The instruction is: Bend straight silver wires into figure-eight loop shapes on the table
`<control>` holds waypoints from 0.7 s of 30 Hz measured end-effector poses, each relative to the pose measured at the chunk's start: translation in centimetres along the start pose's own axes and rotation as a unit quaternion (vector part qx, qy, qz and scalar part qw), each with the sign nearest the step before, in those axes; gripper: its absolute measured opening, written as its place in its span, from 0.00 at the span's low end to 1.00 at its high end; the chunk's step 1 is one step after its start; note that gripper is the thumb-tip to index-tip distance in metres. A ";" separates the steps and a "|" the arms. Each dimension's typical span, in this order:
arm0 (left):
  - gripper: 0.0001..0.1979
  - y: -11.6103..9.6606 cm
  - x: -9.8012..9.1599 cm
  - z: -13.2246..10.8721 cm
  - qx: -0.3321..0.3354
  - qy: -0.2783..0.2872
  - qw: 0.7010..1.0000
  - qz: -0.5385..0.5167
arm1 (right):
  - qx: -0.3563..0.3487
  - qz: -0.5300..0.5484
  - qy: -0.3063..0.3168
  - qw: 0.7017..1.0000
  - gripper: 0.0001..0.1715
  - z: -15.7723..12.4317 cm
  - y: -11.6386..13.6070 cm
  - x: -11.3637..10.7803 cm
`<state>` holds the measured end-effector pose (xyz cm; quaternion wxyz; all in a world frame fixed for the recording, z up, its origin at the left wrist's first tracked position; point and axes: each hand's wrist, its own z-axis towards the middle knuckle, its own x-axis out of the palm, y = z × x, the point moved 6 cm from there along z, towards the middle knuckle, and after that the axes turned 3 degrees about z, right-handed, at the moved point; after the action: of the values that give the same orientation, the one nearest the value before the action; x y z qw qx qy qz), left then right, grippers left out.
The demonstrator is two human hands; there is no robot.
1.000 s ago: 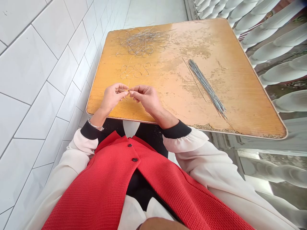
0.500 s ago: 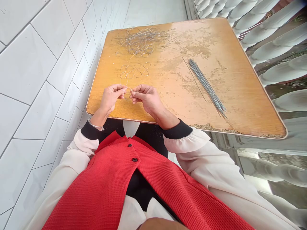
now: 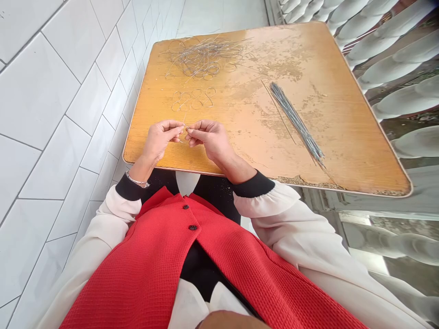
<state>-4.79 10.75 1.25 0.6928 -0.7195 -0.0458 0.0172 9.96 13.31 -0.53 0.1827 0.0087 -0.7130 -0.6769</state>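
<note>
A thin wire runs between my two hands just above the near edge of the table. My left hand pinches it between thumb and fingers. Close beside, almost touching, my right hand pinches the wire too. Its shape is mostly hidden by my fingers. Just beyond my hands lie several bent wire loops, shaped like figure eights. Farther back is a tangled heap of curled wires.
The worn wooden table has peeling patches. On its right lies a bundle of straight wires, with a single wire alongside. A white tiled wall borders the left; a white balustrade stands along the right.
My left hand has come slightly closer to the right, narrowing the gap between my fingertips. The wire loop that stood above my left fingers no longer shows there.
</note>
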 end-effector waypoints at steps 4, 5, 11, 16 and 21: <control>0.05 -0.1 0.1 -0.1 0.012 -0.006 1.000 0.019 | 0.010 -0.007 -0.001 1.000 0.10 0.2 -0.2 0.0; 0.05 -0.2 0.1 -0.1 0.014 -0.008 1.000 0.019 | 0.013 -0.009 -0.002 1.000 0.10 0.2 -0.2 0.0; 0.06 -0.2 0.0 -0.1 0.002 -0.013 1.000 -0.005 | 0.008 -0.018 -0.005 1.000 0.11 0.1 -0.1 0.1; 0.06 0.2 0.1 -0.1 -0.012 -0.010 1.000 -0.009 | 0.000 -0.043 -0.009 0.999 0.11 0.2 -0.2 -0.1; 0.08 0.2 0.3 -0.1 -0.014 -0.013 1.000 -0.004 | -0.008 -0.054 -0.002 0.998 0.11 0.3 -0.3 -0.1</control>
<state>-4.52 10.71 1.09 0.6822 -0.7285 -0.0577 0.0232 9.91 13.56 -0.81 0.1447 0.0449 -0.7063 -0.6915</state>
